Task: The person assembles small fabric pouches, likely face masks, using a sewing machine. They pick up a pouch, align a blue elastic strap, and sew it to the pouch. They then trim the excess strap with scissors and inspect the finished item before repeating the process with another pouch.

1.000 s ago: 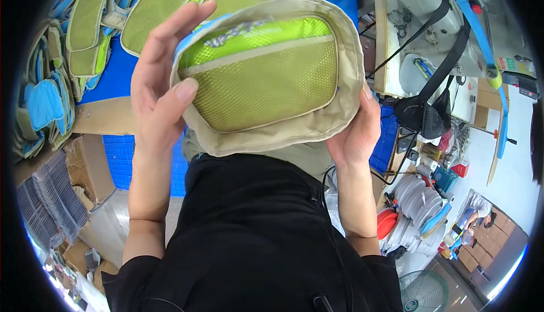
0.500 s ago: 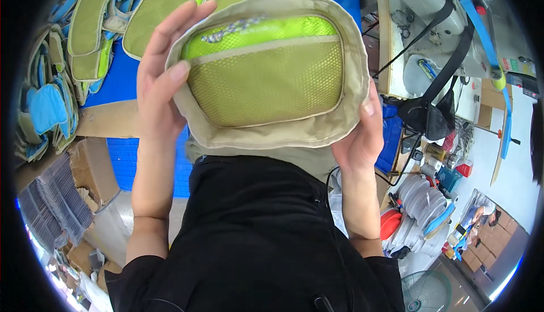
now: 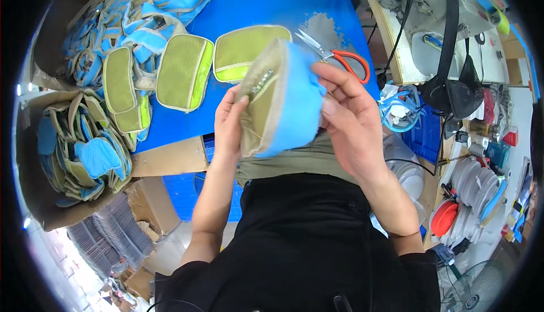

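Note:
I hold a sewn fabric pouch (image 3: 294, 105) above my lap, turned on its side and a little blurred. Its outer side is light blue, its rim tan, and olive mesh shows inside. My left hand (image 3: 228, 120) grips the rim, thumb on top. At the opposite side, my right hand (image 3: 354, 122) pinches the blue cloth between thumb and fingers; the exact fingertip contact is partly hidden. Behind the pouch, an olive and lime mesh panel (image 3: 249, 45) lies on the blue table (image 3: 249, 0). Orange-handled scissors (image 3: 345, 60) rest to the right of that panel.
Further mesh panels (image 3: 184, 74) lie at left on the table. Beyond them is a heap of blue and tan fabric pieces (image 3: 141, 23). A cardboard box (image 3: 39, 198) holds more pieces. At right stand a sewing machine (image 3: 442, 6) and a blue bin (image 3: 420, 139).
The pouch has turned from facing me with its mesh inside to showing its blue outer side. My right hand has moved from the rim to the blue cloth. The view has shifted, revealing the scissors.

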{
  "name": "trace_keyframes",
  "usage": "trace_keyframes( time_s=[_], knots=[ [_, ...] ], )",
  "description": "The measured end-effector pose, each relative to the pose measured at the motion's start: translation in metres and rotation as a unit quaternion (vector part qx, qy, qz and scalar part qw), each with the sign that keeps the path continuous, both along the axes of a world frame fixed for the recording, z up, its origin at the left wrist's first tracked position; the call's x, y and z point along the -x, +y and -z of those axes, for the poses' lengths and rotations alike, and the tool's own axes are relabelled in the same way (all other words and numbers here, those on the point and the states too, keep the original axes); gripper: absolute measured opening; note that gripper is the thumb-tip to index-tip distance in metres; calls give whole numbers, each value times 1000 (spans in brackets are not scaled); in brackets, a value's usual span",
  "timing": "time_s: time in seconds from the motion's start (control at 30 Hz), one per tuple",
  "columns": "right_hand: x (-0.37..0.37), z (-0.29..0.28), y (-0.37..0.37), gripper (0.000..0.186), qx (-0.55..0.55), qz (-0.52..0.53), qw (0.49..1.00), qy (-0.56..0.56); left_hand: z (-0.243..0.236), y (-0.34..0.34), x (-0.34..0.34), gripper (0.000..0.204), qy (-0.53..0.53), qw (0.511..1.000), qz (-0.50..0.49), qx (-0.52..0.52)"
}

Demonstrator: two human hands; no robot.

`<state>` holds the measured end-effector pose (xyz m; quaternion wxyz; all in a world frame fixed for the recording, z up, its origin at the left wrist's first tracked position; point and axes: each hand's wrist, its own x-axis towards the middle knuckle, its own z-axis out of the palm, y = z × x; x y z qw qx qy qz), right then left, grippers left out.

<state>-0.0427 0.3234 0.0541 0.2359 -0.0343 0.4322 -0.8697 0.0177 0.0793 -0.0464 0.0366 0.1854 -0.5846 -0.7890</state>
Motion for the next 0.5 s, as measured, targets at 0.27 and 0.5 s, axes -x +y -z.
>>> trace_keyframes(
  time_s=[0.27, 0.5],
  knots=[
    [1, 21, -20, 39, -38, -21, 999, 24, -78, 47, -10, 21, 113, 982, 51, 141],
    [-3, 22, -15, 36, 62, -57, 996, 3, -89, 52, -5, 27, 123, 992, 21, 17]
  ],
)
